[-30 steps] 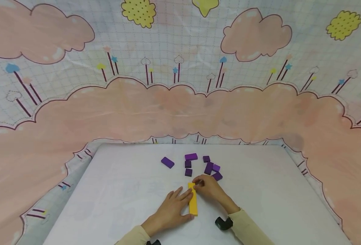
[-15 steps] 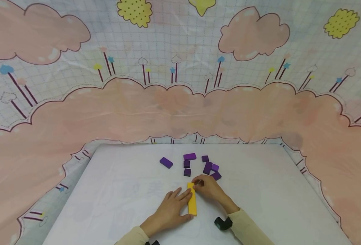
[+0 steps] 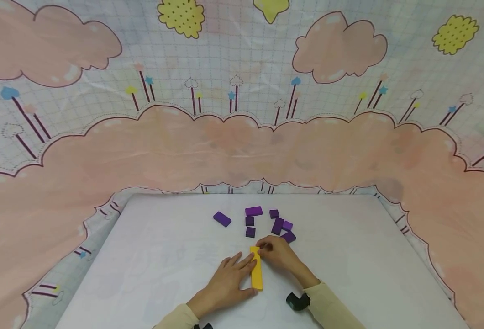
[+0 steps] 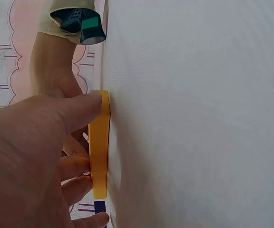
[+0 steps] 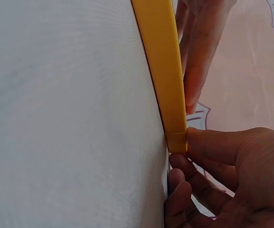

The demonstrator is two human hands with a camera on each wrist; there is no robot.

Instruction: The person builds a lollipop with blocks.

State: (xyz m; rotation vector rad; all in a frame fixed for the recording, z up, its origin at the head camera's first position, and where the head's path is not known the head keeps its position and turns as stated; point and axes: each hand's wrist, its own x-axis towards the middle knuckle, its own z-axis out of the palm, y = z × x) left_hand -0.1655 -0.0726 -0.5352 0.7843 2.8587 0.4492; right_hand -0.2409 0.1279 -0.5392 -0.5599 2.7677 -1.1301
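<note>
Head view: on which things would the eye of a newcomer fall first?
Probably on the yellow bar, near the middle of the white tabletop, with fingers of the left hand and right hand on it. Then on the purple blocks scattered beyond it, and the pink clouds printed on the backdrop above.

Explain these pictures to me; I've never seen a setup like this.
No robot here: a person works with bare hands, the left hand and the right hand. The wide picture comes from a camera on the head, looking forward and down; the two close ones come from wrist cameras. On the white tabletop lie a yellow bar and, beyond it, several purple blocks. Behind is a cloud-patterned backdrop. The left hand touches the yellow bar along its left side and near end; the right hand has a pinching grip on the far end.
</note>
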